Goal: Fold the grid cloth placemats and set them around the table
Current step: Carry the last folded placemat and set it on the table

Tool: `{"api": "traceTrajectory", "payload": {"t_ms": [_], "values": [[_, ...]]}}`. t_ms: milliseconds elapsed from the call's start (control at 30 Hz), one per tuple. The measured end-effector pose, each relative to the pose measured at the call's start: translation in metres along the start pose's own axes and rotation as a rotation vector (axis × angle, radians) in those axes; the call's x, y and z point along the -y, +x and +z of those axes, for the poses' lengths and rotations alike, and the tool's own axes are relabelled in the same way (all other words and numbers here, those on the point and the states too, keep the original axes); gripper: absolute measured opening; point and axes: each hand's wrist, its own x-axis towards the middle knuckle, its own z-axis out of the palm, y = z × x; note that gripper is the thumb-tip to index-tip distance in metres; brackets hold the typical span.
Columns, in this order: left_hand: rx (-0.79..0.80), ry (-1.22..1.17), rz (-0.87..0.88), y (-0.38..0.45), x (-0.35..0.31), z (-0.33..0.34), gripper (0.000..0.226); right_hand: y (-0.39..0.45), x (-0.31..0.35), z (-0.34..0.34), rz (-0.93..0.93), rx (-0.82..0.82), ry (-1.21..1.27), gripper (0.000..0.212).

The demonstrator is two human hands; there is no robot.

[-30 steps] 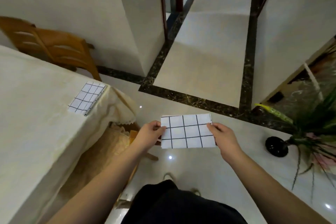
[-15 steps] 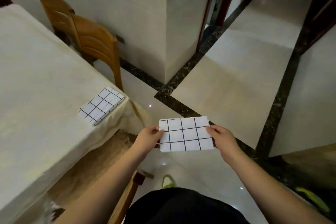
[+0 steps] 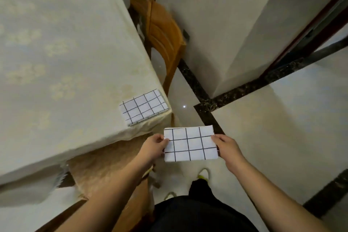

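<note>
Presently a folded grid placemat (image 3: 190,144) is held in mid-air off the counter (image 3: 56,62) corner — its short ends pinched by the left hand (image 3: 153,148) and the right hand (image 3: 228,147). Its long axis is carried crosswise; the counter lies forward-left, nearer the left hand, where another folded placemat (image 3: 144,107) is laid at the corner.

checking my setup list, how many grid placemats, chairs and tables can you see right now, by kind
grid placemats: 2, one folded on the table corner, one held in the air by the left hand and right hand at its two short edges
wooden chairs: 1 plainly in view, beside the table
tables: 1, under a cream cloth
total: 4
</note>
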Motion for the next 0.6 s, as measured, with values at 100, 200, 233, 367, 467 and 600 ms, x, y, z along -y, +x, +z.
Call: {"api": "traceTrajectory", "payload": {"t_ms": [100,200,233,367,467,600], "values": [[-0.078,-0.048,-0.039,0.016,-0.003,-0.007,0.022,0.039,0.019,0.011,0.003,0.106,-0.075,0.012],[-0.158,-0.093,-0.073,0.029,-0.006,-0.013,0.017,0.08,0.034,0.021,0.02,0.235,-0.158,0.014],[-0.201,-0.089,-0.084,0.031,-0.008,-0.014,0.017,0.091,0.041,0.025,0.02,0.28,-0.186,0.014],[-0.339,-0.137,-0.158,0.038,-0.015,-0.013,0.015,0.128,0.067,0.044,0.002,0.415,-0.304,0.013],[-0.416,-0.164,-0.174,0.042,-0.023,-0.019,0.013,0.142,0.089,0.059,-0.028,0.518,-0.357,0.009],[-0.551,-0.188,-0.195,0.048,-0.033,-0.03,0.01,0.151,0.112,0.076,-0.073,0.612,-0.425,0.013]]}}
